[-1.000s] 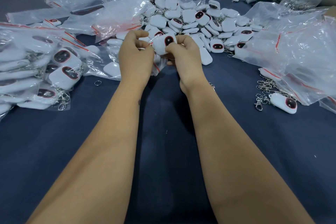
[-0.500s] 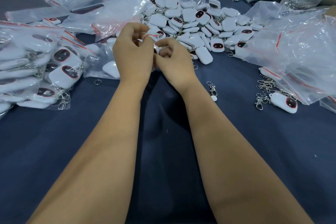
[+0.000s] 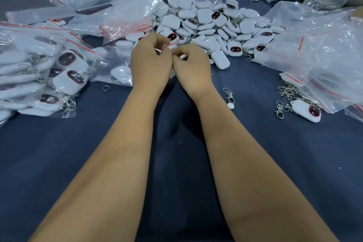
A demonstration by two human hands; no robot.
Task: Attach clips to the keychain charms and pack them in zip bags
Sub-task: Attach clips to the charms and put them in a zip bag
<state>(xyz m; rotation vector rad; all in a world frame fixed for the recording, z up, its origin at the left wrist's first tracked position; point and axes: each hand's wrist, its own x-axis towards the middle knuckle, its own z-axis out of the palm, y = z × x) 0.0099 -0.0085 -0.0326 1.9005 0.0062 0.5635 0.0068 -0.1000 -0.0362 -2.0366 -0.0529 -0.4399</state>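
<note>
Both hands have drawn back from the pile since a second ago, and the charm whose dark face showed between them is now mostly hidden. Left hand [image 3: 151, 63] and right hand [image 3: 189, 65] meet knuckle to knuckle over the dark blue table [image 3: 59, 153], fingers curled in, pinching the red-striped top edge of a small zip bag [image 3: 171, 44]; only a sliver of that edge and a bit of white show between the fingers (the bag's body is behind the hands, so what it holds cannot be made out). Just beyond them lies the heap of loose white charms [image 3: 212, 23], some face up with dark red-rimmed ovals, their metal rings too tangled to tell apart. To the left sit packed bags [image 3: 39, 76] in a stack, cut off by the frame edge. A loose ring [image 3: 105, 88] lies near the left wrist, a single clip [image 3: 228, 94] with a small white disc lies beside the right forearm, and farther right a lone charm [image 3: 306, 110] rests against a cluster of clips [image 3: 284, 94], half under crumpled clear plastic [image 3: 324, 55].
</note>
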